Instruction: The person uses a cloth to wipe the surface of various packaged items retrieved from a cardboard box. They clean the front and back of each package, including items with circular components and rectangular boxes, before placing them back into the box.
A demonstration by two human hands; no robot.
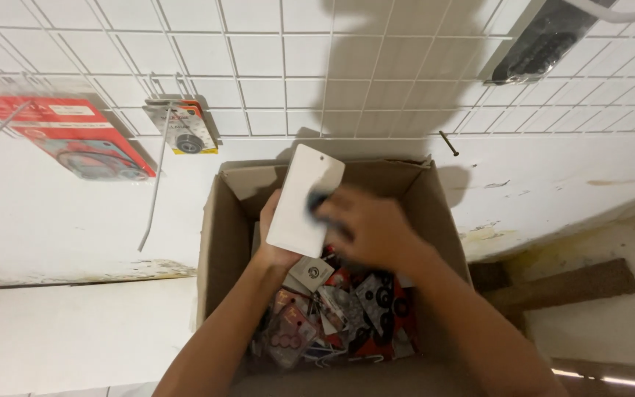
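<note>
While both hands hover over cardboard box (218,242), left hand (277,239) grips white card (304,200); right hand (369,229) blurred, grip unclear.

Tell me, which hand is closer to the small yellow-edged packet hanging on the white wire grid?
Left. The left hand, holding a white flat card, lies below and right of the yellow-edged packet. The right hand is farther right, over the brown cardboard box.
</note>
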